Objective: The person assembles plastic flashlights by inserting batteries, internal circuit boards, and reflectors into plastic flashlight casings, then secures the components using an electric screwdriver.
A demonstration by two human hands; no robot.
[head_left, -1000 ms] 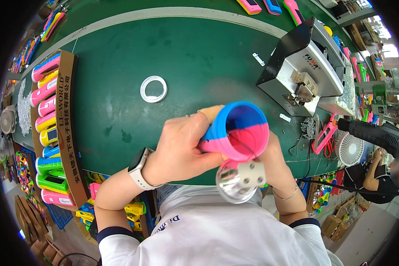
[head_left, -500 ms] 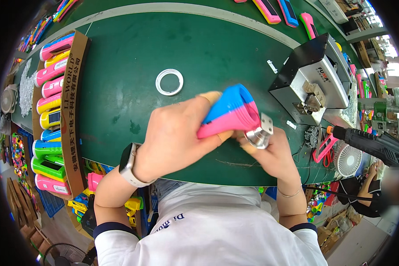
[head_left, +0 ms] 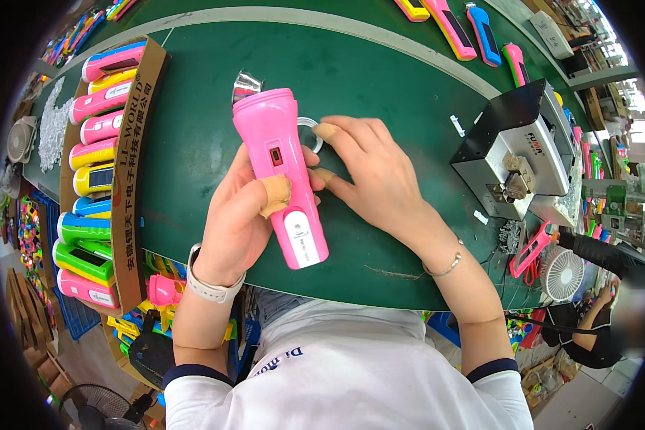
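My left hand (head_left: 231, 215) is wrapped round a pink flashlight body (head_left: 268, 130), its thumb lying along the side below a small dark switch slot. The flashlight's wide threaded end points up and away. A shiny metal reflector cup (head_left: 245, 87) sticks out at that end, tilted to the left; how it is attached is hidden. Past the flashlight a white ring (head_left: 318, 145) lies on the table, partly covered by the body. My right hand (head_left: 381, 172) reaches to the ring's right edge with thumb and index finger apart. Both hands have tan finger coverings.
A cardboard box (head_left: 132, 186) of colourful flashlights stands at the left. On the right is a black and silver machine (head_left: 512, 154), with a small white fan (head_left: 562, 275) nearer the front. Several flashlights (head_left: 451, 30) lie along the far side. A co-worker's arm (head_left: 596, 304) shows far right.
The flashlight has been turned upright and moved left in my left hand. My right hand has let go of the metal reflector part and come over to the white ring.
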